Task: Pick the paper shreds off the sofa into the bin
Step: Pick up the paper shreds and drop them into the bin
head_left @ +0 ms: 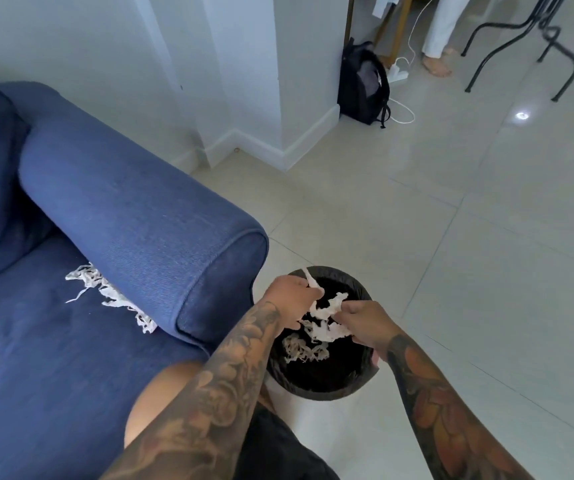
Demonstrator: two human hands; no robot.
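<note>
Bin (316,382), black-lined, holds shreds (304,349). Left hand (290,297) and right hand (365,325) pinch a clump (327,317) above it, apparently dangling; more paper (112,294) on sofa (53,341).

Blue sofa (112,209), white paper shreds (112,292), black-lined bin (330,386).

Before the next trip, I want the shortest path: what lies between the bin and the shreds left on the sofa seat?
In the head view, only the sofa's blue armrest separates bin from remaining shreds.
</note>
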